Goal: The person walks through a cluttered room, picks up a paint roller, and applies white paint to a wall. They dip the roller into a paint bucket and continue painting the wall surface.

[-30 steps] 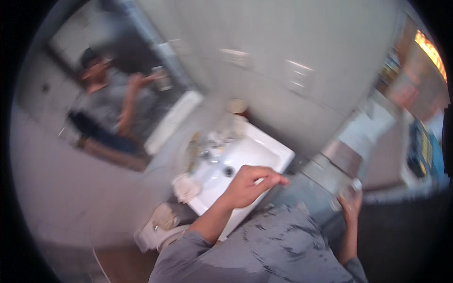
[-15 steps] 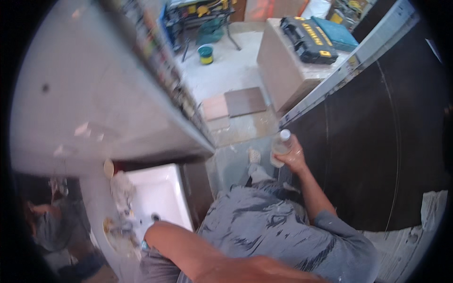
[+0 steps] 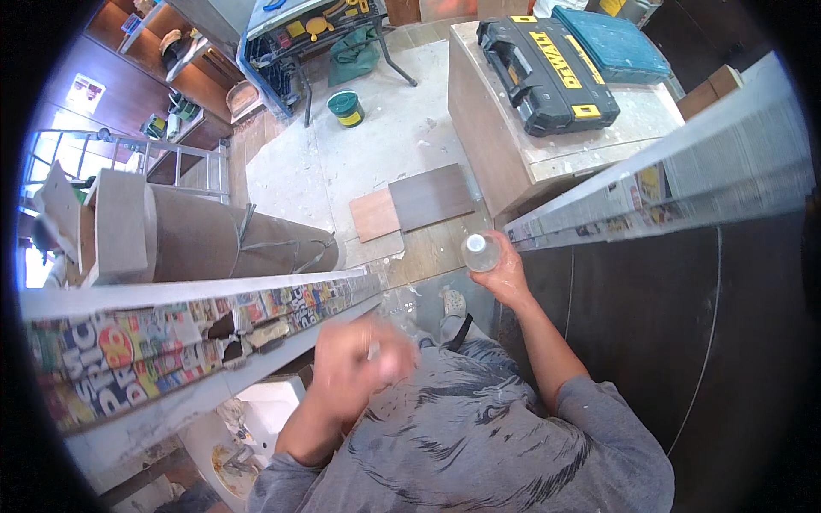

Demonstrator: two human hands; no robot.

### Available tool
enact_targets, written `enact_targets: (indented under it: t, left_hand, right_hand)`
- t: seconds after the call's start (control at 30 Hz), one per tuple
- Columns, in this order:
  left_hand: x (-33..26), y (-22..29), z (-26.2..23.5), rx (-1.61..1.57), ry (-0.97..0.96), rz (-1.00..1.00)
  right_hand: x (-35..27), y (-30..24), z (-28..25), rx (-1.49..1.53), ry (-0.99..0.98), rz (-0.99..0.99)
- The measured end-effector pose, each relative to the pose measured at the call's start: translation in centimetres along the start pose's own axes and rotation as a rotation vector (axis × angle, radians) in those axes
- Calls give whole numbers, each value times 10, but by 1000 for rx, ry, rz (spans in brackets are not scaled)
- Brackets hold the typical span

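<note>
My right hand (image 3: 506,275) is wrapped round a clear plastic bottle (image 3: 481,256) with a white cap, held upright in front of the dark wall. Close to my chest, my left hand (image 3: 355,363) is raised and smeared by motion. A pale spot shows among its fingers, but I cannot make out whether it holds anything. Behind and left of that hand is a white washbasin (image 3: 278,402), partly covered by my arm and the wall edge. A stained tap (image 3: 244,460) stands at the basin's rim.
A newspaper-covered wall edge (image 3: 171,342) runs along the left. Another papered edge (image 3: 650,197) slants on the right beside a dark panel (image 3: 641,316). Ahead lie wood-look boards (image 3: 432,197), a green bucket (image 3: 345,109) and a cabinet (image 3: 492,120) bearing a black tool case (image 3: 552,77).
My left hand has come up from the basin to my chest. The view has swung, bringing the room beyond the left wall edge into sight. The bottle stays in my right hand.
</note>
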State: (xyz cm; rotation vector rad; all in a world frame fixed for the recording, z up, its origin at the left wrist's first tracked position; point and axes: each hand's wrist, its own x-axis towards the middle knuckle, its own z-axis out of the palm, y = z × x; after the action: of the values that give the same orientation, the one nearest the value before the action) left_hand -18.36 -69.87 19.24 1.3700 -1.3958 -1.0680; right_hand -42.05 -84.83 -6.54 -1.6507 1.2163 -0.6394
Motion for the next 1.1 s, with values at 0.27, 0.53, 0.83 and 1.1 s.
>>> enact_targets:
  t: [0.27, 0.53, 0.83, 1.1]
  left_hand:
    - [131, -324, -37, -375, 487, -712]
    - [155, -543, -109, -276, 542, -1137]
    - [200, -718, -127, -195, 634, -1274]
    - [202, -911, -112, 25, 681, -1370]
  right_hand:
    - [112, -21, 32, 73, -94, -4]
    - [200, -4, 55, -102, -82, 95]
    - [296, 97, 114, -88, -181, 180]
    - [276, 247, 167, 22, -189, 362]
